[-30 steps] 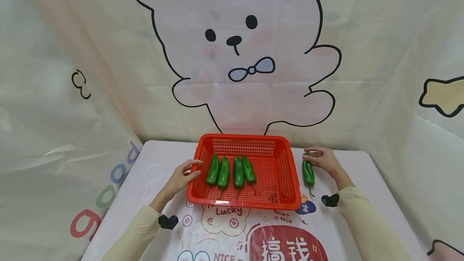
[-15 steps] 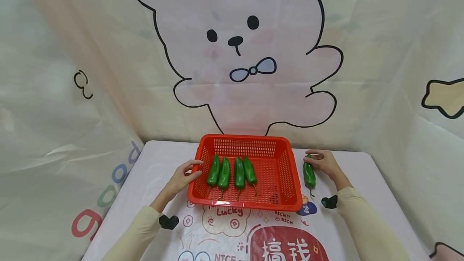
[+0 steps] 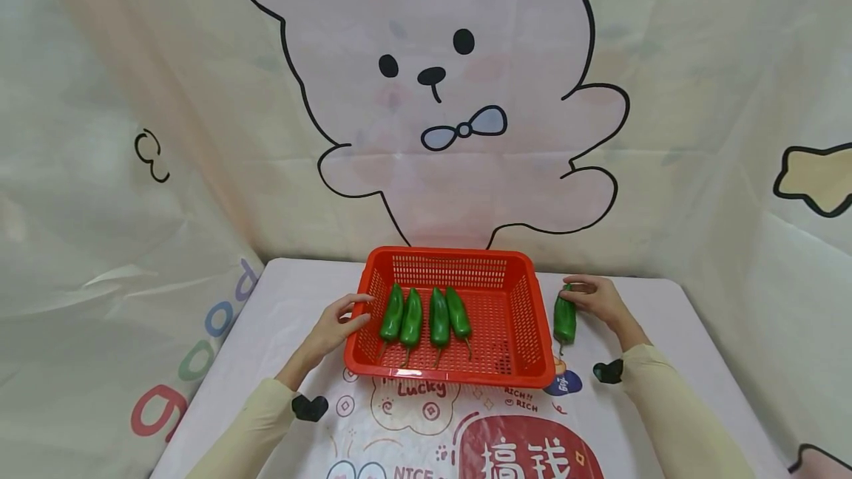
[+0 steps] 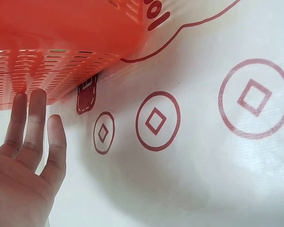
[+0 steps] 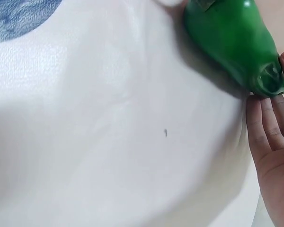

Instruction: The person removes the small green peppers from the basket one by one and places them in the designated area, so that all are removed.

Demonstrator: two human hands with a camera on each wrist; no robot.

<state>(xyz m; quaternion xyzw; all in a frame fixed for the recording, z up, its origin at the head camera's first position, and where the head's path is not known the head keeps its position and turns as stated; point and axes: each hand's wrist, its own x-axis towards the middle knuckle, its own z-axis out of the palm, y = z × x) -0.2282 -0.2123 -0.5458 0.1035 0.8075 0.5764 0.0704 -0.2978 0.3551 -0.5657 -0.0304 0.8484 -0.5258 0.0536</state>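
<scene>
Lying side by side in a red plastic basket are several green chili peppers, tips away from me and stems toward me. My left hand is at the basket's left rim, index finger and thumb over it; in the left wrist view its other fingers touch the perforated wall from outside. Right of the basket, my right hand pinches another green chili pepper by its far tip. The right wrist view shows that pepper close up, with fingers below the tip and the thumb at its side.
The table carries a white printed cover with red drawings and lettering. Behind it hangs a cloth wall with a cartoon bear. A dark heart-shaped patch lies near the left sleeve and another dark patch near the right.
The pepper in my right hand has turned and its stem end has swung slightly left. My left hand, the basket and the peppers inside look unmoved.
</scene>
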